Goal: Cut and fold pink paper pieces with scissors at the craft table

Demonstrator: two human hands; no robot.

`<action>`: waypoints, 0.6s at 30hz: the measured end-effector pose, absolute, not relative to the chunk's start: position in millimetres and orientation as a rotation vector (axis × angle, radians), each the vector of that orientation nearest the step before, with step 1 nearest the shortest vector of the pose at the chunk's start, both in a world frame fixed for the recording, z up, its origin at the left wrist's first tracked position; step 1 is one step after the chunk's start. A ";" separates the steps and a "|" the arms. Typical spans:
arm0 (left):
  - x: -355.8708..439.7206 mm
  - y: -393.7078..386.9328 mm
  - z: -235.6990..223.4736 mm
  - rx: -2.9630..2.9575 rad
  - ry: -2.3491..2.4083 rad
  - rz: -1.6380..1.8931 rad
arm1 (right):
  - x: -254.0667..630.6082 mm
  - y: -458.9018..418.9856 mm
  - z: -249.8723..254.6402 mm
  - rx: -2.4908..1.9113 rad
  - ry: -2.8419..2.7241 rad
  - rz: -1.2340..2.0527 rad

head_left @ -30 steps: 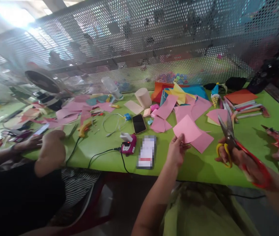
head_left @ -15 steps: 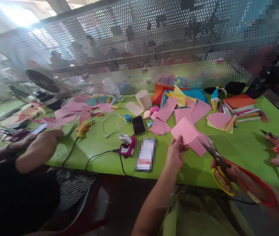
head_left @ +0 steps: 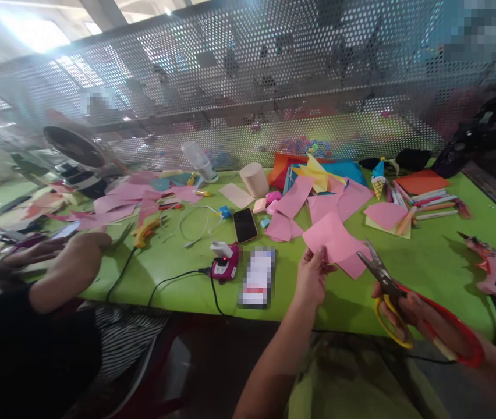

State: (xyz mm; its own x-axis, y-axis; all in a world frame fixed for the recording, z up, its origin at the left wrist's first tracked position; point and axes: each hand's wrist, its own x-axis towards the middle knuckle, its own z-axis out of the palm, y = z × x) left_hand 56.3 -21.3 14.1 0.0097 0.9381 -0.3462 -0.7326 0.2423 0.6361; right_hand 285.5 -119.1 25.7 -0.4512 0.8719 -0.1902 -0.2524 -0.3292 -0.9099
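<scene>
Between thumb and fingers, my left hand [head_left: 313,270] pinches a sheet of pink paper [head_left: 327,233] by its lower corner, above the green table [head_left: 291,291]. The sheet overlaps another pink piece [head_left: 355,265] to its right; I cannot tell whether the two are joined. My right hand [head_left: 422,314] is wrapped round the red and yellow handles of a pair of scissors [head_left: 381,276]. Their blades stand apart and point up and left, close to the right edge of the pink paper.
A phone [head_left: 257,278] and a magenta power adapter [head_left: 225,262] with cables lie left of my hand. At the right rests a pink glue gun [head_left: 492,262]. Pink scraps [head_left: 296,198] and pens [head_left: 438,201] lie behind. A co-worker's arm [head_left: 71,265] reaches in from the left.
The scissors have shifted slightly left and their blades look a little wider apart. My left hand still pinches the pink sheet, which has tilted slightly.
</scene>
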 end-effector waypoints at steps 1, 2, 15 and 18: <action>57.4 -22.4 13.4 0.327 0.826 1.339 | 285.0 -118.9 24.2 -0.890 -1.126 1.883; 58.5 -23.4 12.2 0.338 0.831 1.341 | 283.7 -118.7 23.8 -0.875 -1.136 1.887; 65.3 -26.7 3.8 0.298 0.811 1.380 | 268.6 -117.4 27.6 -0.935 -1.114 1.782; 65.6 -27.7 7.0 0.295 0.813 1.380 | 267.7 -117.1 23.9 -0.947 -1.134 1.733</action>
